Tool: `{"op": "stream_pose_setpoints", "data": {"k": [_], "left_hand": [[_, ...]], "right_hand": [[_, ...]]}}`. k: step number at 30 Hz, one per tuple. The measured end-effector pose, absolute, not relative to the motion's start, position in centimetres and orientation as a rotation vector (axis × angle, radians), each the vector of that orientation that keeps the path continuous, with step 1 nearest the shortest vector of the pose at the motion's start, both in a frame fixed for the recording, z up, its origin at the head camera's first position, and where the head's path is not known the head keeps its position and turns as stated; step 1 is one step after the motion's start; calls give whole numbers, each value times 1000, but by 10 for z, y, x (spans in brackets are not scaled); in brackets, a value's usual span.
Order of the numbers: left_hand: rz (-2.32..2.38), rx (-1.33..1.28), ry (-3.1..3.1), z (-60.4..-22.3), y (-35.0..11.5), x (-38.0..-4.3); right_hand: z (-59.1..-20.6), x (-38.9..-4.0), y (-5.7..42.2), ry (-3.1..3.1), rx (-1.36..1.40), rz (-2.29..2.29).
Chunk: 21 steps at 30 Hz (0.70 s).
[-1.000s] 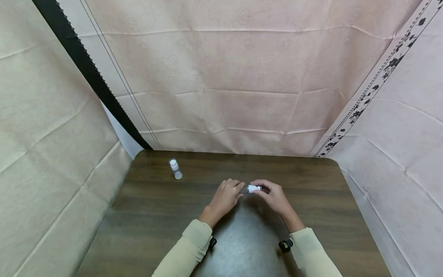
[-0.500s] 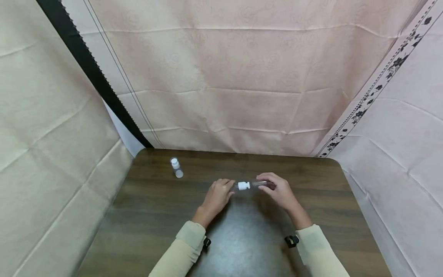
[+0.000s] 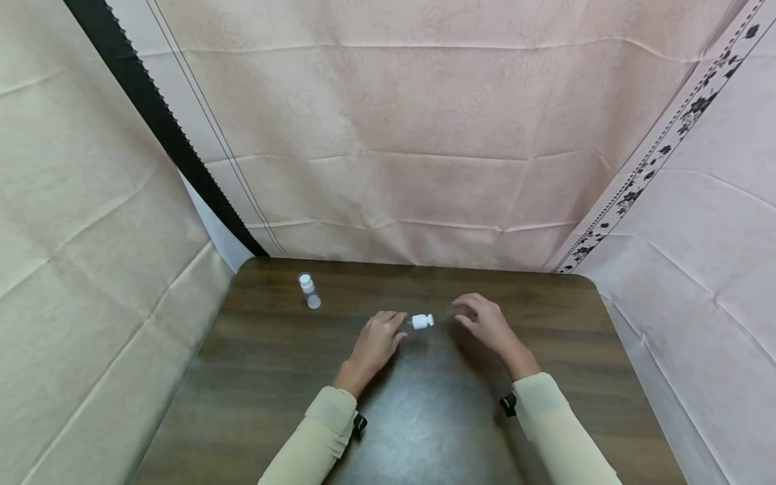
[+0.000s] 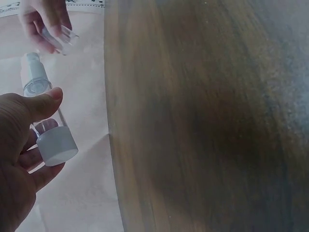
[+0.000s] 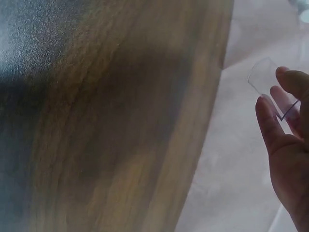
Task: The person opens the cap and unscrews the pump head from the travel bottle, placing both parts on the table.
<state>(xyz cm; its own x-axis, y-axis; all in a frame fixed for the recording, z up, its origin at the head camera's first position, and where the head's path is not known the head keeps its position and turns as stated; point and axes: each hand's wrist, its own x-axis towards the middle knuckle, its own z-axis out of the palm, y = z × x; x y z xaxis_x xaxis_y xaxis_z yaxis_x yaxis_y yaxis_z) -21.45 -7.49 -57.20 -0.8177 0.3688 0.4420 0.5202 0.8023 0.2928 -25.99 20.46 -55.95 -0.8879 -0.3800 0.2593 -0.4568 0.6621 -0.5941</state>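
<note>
My left hand [image 3: 374,342] grips a small clear pump bottle [image 3: 421,321] round its body, the white pump end pointing right. In the left wrist view the bottle [image 4: 57,146] shows a white base, and the thumb lies across its see-through middle. My right hand [image 3: 487,326] pinches a clear cap [image 5: 264,79] between thumb and fingers, apart from the bottle. The cap's open rim faces the pump in the left wrist view. Both hands are above the table.
A second small bottle [image 3: 309,291] with a white top and clear cover is at the table's back left. The brown wooden table [image 3: 261,404] has rounded far corners. Pale cloth [image 3: 400,135] hangs behind it and along both sides.
The clear cap has come off the pump bottle and moved right with my right hand. My left hand has shifted left with the bottle, baring its white pump. The second bottle stays put.
</note>
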Motion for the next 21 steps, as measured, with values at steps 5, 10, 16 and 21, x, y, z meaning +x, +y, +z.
{"op": "stream_pose_setpoints", "data": {"k": [5, 10, 16, 21], "left_hand": [[-572, -675, -2629, -573, -75, -214], [-553, -678, -2642, -574, -75, -214], [-539, -675, -2672, -576, -75, -214], [-563, -666, -2680, -578, -75, -212]], "right_hand": [[-571, -270, 196, -2854, 659, 971], [-579, -277, 186, -2950, 628, 869], [-581, -282, 178, -2988, 635, 708], [-581, -287, 173, -3060, 586, 676]]}}
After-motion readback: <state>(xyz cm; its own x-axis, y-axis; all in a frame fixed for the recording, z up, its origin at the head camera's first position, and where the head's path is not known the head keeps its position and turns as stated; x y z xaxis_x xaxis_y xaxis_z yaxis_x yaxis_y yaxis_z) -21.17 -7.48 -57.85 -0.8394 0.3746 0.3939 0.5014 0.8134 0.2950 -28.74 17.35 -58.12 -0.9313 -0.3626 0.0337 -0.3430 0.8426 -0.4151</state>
